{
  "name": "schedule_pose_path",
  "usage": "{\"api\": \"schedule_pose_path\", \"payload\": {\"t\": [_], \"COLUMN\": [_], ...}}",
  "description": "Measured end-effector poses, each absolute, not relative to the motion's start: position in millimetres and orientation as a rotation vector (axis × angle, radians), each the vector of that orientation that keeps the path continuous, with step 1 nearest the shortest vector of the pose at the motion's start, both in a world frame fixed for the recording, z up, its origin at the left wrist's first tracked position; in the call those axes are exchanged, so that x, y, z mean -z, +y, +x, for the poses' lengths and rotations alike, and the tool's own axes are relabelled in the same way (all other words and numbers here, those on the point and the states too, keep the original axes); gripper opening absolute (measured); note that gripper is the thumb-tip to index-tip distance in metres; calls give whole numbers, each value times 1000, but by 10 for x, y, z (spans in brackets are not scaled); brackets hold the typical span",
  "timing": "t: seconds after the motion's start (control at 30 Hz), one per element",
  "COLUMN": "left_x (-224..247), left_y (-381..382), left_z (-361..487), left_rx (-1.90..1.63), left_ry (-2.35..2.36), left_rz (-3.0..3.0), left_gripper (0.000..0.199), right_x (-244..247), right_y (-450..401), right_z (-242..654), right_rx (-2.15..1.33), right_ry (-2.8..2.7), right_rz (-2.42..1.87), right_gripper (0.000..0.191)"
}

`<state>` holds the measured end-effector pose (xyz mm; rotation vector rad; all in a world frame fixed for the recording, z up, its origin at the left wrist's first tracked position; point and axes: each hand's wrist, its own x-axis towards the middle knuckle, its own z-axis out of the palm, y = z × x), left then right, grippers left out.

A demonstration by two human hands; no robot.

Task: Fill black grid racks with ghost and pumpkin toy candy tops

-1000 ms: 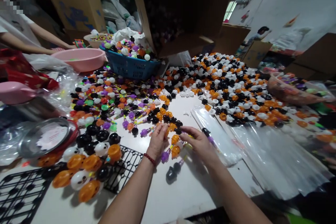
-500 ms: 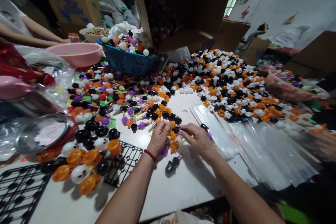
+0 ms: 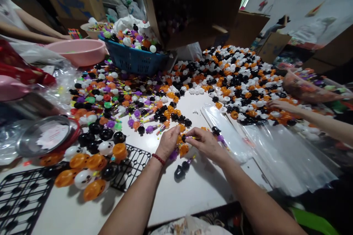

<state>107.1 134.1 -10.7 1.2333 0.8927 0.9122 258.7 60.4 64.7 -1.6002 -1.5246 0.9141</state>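
Note:
My left hand, with a red bead bracelet at the wrist, has its fingers closed in a pinch. Close by, my right hand is closed on a thin yellow and purple stick. A small black toy piece sits between the two sets of fingertips; which hand bears it is partly hidden. Just below them lies an orange pumpkin piece. A black toy head on a stick rests on the white table nearer to me, and another black-topped stick lies right of my right hand.
Piles of orange, black and white toy heads spread behind. Clear plastic bags lie to the right. At left are a black grid rack, a metal bowl, a blue basket and a pink basin. A co-worker's hand reaches into the pile.
At right, a co-worker's arm has reached over the bags to the pile. My hands stay nearly in place, with the stick and black piece turned slightly between the fingers. The view has shifted slightly.

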Motion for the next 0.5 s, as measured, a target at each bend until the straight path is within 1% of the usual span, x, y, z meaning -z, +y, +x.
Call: {"api": "schedule_pose_path", "payload": {"t": [0.17,0.37,0.5], "left_x": [141,191,172], "left_y": [1369,1408,1381], "left_z": [1063,1020,1019], "left_rx": [-918,-921,-916], "left_ry": [922,970,1023], "left_rz": [1437,1591,1711], "left_gripper": [50,51,51], "right_x": [-467,-201,-178], "right_y": [645,718,675], "right_z": [2531,2341,2429], "right_rx": [-1000,-951,-979], "right_ry": [-1401,-1424,-1435], "right_rz": [-1579,-1501,-1508], "right_gripper": [20,18,21]}}
